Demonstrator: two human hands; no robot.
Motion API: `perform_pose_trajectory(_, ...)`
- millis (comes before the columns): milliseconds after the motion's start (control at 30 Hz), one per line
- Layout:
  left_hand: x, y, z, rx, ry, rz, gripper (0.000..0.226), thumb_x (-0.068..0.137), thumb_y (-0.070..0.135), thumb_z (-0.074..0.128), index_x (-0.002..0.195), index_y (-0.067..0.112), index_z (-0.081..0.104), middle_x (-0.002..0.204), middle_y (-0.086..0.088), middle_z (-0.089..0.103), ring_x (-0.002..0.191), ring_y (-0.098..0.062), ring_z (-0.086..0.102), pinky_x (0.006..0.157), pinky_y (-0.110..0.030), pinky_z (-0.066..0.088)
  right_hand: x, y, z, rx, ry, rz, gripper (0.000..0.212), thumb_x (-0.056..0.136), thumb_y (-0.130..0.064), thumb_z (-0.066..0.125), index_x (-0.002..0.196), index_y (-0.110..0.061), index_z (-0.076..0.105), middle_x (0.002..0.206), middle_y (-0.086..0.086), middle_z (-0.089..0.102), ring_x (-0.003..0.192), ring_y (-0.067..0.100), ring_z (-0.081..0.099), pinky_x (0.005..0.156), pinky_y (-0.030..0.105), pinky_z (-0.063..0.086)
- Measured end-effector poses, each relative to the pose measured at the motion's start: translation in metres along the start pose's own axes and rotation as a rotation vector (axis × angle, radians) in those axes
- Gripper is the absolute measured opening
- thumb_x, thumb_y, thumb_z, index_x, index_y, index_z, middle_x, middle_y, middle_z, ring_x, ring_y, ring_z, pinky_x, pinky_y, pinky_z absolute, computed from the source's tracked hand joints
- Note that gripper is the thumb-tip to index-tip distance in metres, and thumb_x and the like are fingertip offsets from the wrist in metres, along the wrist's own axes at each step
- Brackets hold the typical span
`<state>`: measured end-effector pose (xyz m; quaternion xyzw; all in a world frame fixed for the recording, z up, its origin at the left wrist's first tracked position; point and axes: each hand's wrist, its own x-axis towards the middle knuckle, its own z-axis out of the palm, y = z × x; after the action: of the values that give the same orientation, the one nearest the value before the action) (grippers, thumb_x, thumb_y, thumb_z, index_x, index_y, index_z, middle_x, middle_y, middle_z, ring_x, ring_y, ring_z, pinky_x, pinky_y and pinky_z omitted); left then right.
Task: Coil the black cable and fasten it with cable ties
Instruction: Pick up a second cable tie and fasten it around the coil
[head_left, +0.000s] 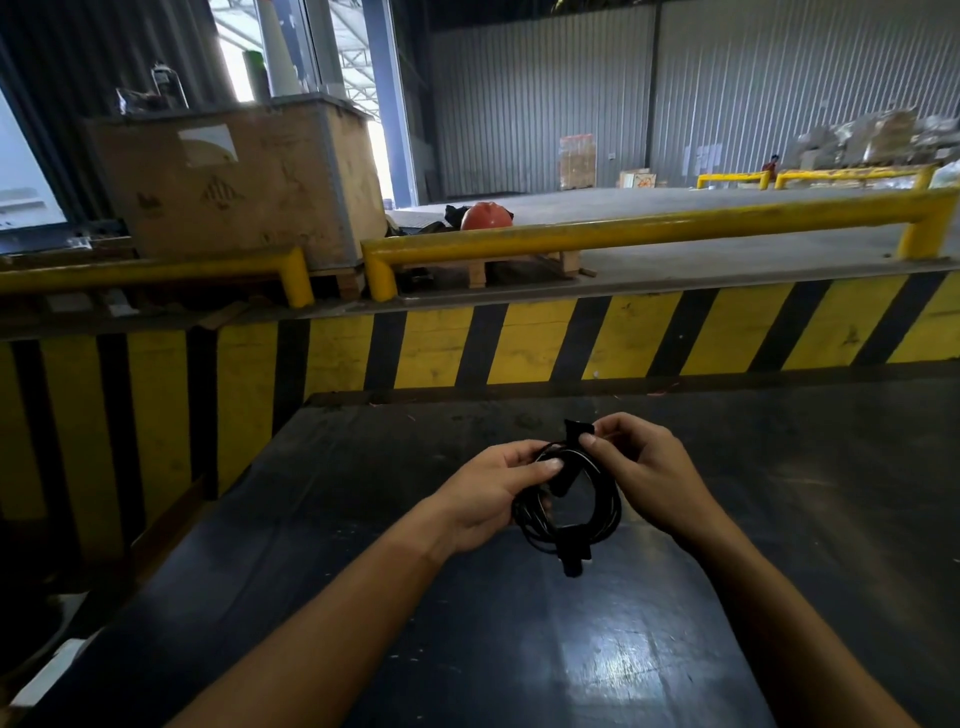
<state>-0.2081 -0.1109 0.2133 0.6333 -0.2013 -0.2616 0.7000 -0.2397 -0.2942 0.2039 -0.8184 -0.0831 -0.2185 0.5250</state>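
The black cable (605, 506) is wound into a small round coil that I hold above a dark table (363, 597). My left hand (491, 499) grips the coil's left side, thumb across the top strands. My right hand (641, 470) pinches a black strap (575, 432) that sticks up from the top of the coil. A second black strap or plug (574, 551) hangs from the coil's lower edge. I cannot tell whether either strap is closed around the strands.
Beyond the table's far edge runs a yellow-and-black striped wall (519, 343) topped by yellow guard rails (623, 234). A large cardboard-sided crate (234, 182) stands at the back left, with an orange helmet (485, 215) beside it. The floor drops away at the table's left.
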Motion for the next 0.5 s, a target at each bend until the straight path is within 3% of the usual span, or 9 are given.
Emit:
perform_pose_trajectory(100,0.004,-0.002,0.001,-0.016,0.067,0.02,0.022,0.091,0.006,0.055,0.103,0.018,0.067,0.092,-0.001,0.07,0.075,-0.008,0.066,0.067,-0.025,0.052,-0.002,-0.003,0.0,-0.03,-0.039,-0.01,0.023,0.084,-0.047,0.058,0.092,-0.027,0.066,0.077,-0.002,0.071,0.073,0.008,0.067,0.068,0.041,0.057)
perform_pose_trajectory(200,0.006,0.0,0.003,-0.044,0.095,0.028,0.023,0.09,0.004,0.055,0.099,0.019,0.07,0.093,-0.001,0.071,0.081,-0.01,0.065,0.069,-0.025,0.051,-0.002,-0.005,-0.005,-0.033,-0.107,-0.012,0.044,0.074,-0.06,0.058,0.102,-0.027,0.064,0.088,-0.005,0.071,0.083,0.006,0.068,0.073,0.034,0.058)
perform_pose_trajectory(300,0.007,0.003,0.006,-0.079,0.124,0.012,0.023,0.09,0.002,0.054,0.101,0.015,0.069,0.093,-0.003,0.069,0.079,-0.012,0.062,0.066,-0.023,0.049,0.001,-0.002,-0.011,-0.095,-0.206,-0.011,0.039,0.077,-0.034,0.073,0.112,-0.03,0.055,0.101,-0.006,0.069,0.096,0.006,0.065,0.076,0.023,0.054)
perform_pose_trajectory(367,0.008,0.005,0.008,-0.109,0.127,0.002,0.024,0.09,0.0,0.052,0.107,0.011,0.065,0.095,-0.005,0.066,0.078,-0.013,0.06,0.064,-0.023,0.048,0.001,-0.001,-0.012,-0.146,-0.227,-0.012,0.043,0.08,-0.015,0.07,0.116,-0.03,0.051,0.106,-0.006,0.067,0.1,0.007,0.063,0.073,0.02,0.053)
perform_pose_trajectory(500,0.008,0.007,0.012,-0.175,0.071,-0.021,0.031,0.091,-0.001,0.049,0.121,0.003,0.057,0.097,-0.009,0.063,0.073,-0.015,0.057,0.065,-0.025,0.049,0.0,-0.001,-0.007,-0.179,-0.148,-0.029,0.035,0.085,-0.01,0.06,0.116,-0.023,0.053,0.102,-0.006,0.066,0.093,0.008,0.063,0.071,0.022,0.054)
